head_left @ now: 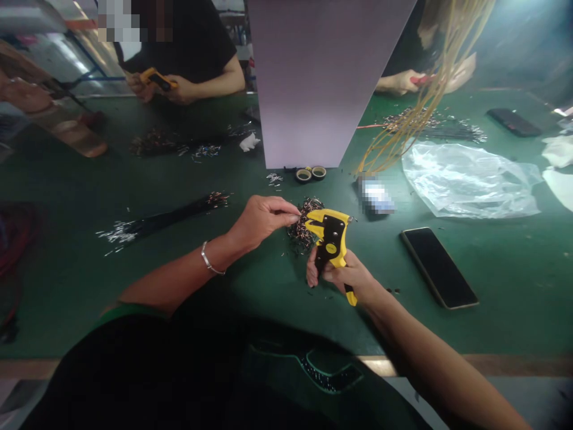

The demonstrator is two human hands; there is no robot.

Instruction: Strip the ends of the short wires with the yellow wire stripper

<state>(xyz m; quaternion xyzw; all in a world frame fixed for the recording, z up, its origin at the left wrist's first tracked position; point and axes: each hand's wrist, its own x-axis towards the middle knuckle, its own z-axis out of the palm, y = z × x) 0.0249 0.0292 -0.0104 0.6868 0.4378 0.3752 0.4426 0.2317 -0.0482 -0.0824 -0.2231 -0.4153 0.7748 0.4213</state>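
My right hand (342, 272) is wrapped round the handles of a yellow and black wire stripper (332, 234), its jaws pointing left. Thumb and fingers of my left hand (264, 221) are pinched together just left of those jaws; what they hold is too small to make out. Under the jaws and fingertips lies a pile of short wire bits (301, 236), partly hidden by the tool. A bundle of black wires (168, 220) rests to the left of my left hand, with bare ends at both sides.
A phone (441, 267) lies right of my right hand. Two tape rolls (311, 174) sit before an upright panel (313, 89). Clear plastic bag (470, 179), yellow wires (403, 131) and a blurred-out item (376, 197) are at right. Two people work across the green table (179, 322).
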